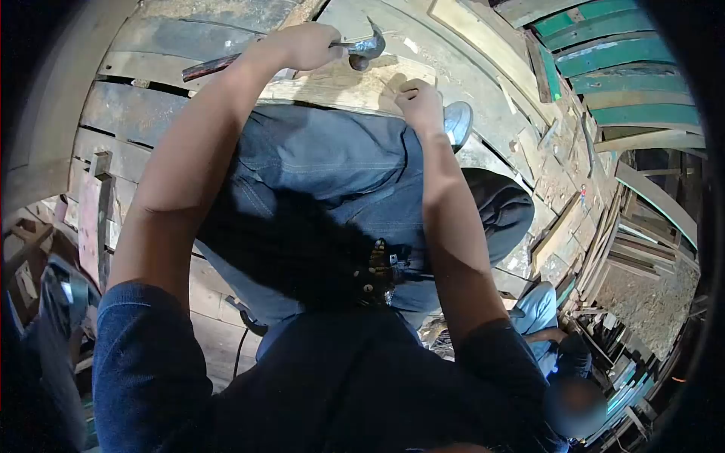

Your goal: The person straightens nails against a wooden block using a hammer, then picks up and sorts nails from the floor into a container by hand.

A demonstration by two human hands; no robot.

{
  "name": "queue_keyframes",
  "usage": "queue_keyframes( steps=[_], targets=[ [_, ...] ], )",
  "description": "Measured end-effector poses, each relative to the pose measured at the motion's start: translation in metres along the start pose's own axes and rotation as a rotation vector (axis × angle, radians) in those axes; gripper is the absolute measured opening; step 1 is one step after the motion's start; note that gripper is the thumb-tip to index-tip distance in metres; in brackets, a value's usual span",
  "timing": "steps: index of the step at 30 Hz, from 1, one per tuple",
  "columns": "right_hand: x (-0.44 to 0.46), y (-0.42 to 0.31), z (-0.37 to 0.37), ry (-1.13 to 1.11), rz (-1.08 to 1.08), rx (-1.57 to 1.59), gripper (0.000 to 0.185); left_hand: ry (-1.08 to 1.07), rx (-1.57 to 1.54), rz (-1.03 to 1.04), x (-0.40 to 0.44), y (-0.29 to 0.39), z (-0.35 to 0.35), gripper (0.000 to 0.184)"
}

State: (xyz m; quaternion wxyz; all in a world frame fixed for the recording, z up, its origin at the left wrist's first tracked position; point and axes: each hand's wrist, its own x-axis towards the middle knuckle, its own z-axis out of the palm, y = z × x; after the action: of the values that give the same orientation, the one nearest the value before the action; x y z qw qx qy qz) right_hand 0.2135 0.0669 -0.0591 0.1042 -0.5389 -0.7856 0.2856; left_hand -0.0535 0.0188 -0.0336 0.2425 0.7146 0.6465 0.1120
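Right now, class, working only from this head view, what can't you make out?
Head view, hidden: whether the right hand pinches something small over the pale board; its fingers cover the spot.
Head view, hidden: the middle of the hammer handle, behind the left hand and forearm.
Head view, too small: what the red-and-blue speck at right is.

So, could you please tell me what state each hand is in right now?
Left hand: closed, holding the hammer.
Right hand: curled at the pale board; whether it holds something small cannot be told.

tan board (343, 89), green planks (630, 50)
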Motion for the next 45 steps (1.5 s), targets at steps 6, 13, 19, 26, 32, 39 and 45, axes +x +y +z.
queue_keyframes(
  steps=[6, 13, 19, 26, 32, 39, 45],
  targets=[
    [0.002, 0.015, 0.007, 0.128, 0.049, -0.037, 0.041, 0.059, -0.009, 0.053, 0.001, 0.019, 0.012, 0.036],
    [0.009, 0.025, 0.013, 0.026, 0.174, -0.004, 0.05, -0.007, 0.029, 0.115, -0.006, 0.048, 0.02, 0.03],
    [0.016, 0.034, 0.019, 0.027, 0.203, 0.116, 0.054, 0.095, 0.03, 0.11, -0.008, 0.059, 0.016, 0.03],
    [0.012, 0.024, 0.011, -0.003, 0.255, 0.041, 0.053, 0.097, 0.001, 0.073, -0.008, 0.056, 0.018, 0.032],
    [0.007, 0.03, 0.011, 0.095, 0.058, -0.04, 0.048, 0.005, 0.113, 0.01, -0.011, 0.06, 0.017, 0.033],
    [0.014, 0.032, 0.01, 0.072, 0.014, -0.006, 0.047, 0.009, 0.088, 0.058, -0.015, 0.059, 0.015, 0.034],
    [0.011, 0.034, 0.008, 0.001, 0.166, 0.166, 0.043, 0.056, 0.085, 0.063, -0.012, 0.065, 0.006, 0.032]
  ],
)
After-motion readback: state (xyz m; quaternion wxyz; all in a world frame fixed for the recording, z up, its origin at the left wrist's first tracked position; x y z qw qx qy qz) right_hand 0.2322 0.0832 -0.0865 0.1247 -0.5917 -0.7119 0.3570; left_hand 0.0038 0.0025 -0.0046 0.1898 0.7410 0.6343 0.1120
